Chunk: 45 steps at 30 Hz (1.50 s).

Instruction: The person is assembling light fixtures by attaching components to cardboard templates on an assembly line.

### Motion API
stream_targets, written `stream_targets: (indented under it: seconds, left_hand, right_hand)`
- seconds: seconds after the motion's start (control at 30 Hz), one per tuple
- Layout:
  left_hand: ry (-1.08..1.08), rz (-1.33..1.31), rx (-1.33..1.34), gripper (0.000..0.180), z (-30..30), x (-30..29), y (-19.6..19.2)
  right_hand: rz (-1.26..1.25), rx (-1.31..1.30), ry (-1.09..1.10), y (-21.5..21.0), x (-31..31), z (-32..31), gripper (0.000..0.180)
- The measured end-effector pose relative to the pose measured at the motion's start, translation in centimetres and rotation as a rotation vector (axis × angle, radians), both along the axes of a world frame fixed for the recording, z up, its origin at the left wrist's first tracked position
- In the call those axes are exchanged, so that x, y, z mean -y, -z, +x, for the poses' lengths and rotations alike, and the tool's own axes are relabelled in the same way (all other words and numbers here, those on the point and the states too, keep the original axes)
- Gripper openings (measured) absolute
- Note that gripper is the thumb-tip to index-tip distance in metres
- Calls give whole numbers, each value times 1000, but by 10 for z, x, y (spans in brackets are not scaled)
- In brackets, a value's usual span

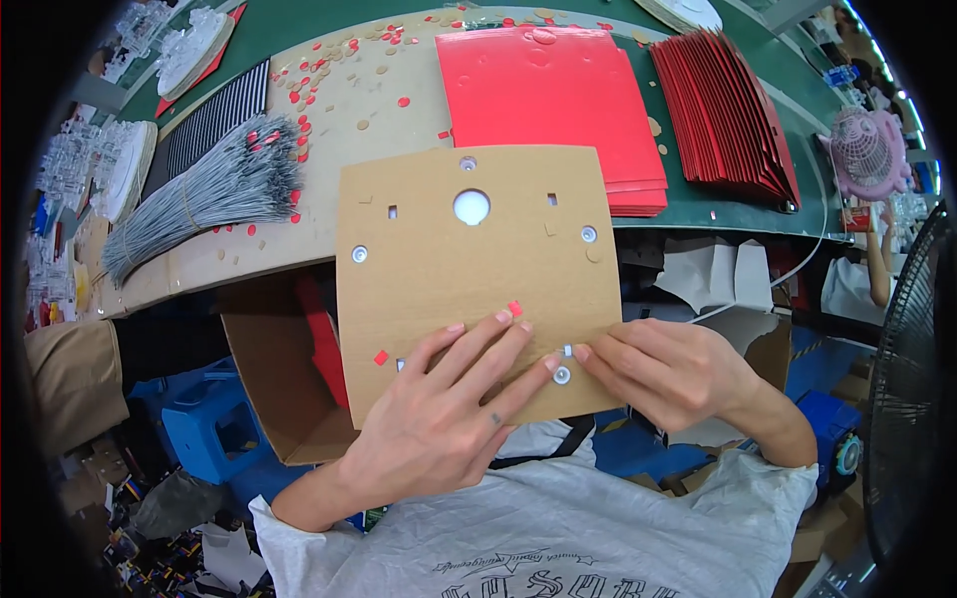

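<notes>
A brown cardboard panel (pixel 469 269) lies in front of me, over the table's near edge. It has one large round hole (pixel 472 207), small rectangular slots and several round clear plastic buttons (pixel 360 254). Small red paper scraps (pixel 514 308) rest on it. My left hand (pixel 449 409) presses on the panel's lower part with fingers stretched out, its index fingertip beside the lower right slot (pixel 568 351). On that slot's other side, my right hand (pixel 673 374) has its fingers pinched together, just above a clear button (pixel 562 375). Whatever they pinch is hidden.
Red sheets (pixel 528 95) are stacked behind the panel, with folded dark red pieces (pixel 723 120) to the right. A bundle of grey wire ties (pixel 204 194) lies left. Below are an open carton (pixel 274 399) and a blue stool (pixel 211 424). A black fan (pixel 907 389) stands right.
</notes>
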<state>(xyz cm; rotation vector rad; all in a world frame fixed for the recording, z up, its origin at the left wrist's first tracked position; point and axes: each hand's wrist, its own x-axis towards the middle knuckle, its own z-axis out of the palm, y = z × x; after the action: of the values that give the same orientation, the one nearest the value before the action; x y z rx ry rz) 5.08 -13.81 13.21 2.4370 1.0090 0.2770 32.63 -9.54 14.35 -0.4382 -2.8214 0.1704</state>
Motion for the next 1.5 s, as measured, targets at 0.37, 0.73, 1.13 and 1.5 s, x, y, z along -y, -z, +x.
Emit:
stream_targets:
  seconds: [0.37, 0.73, 1.13, 1.5]
  left_hand:
    - [-36, -96, 183, 69, -3, -3, -1]
    - [-199, -84, 352, 50, 15, -16, -13]
    - [-81, 113, 363, 21, 27, -32, 2]
    - [-351, -105, 696, 12, -33, -21, 19]
  right_hand:
    - [-6, 40, 94, -3, 2, -2, 40]
    - [187, 107, 66, 2, 10, -5, 40]
    - [-104, 5, 461, 22, 36, -18, 95]
    - [-233, -89, 445, 6, 20, -28, 76]
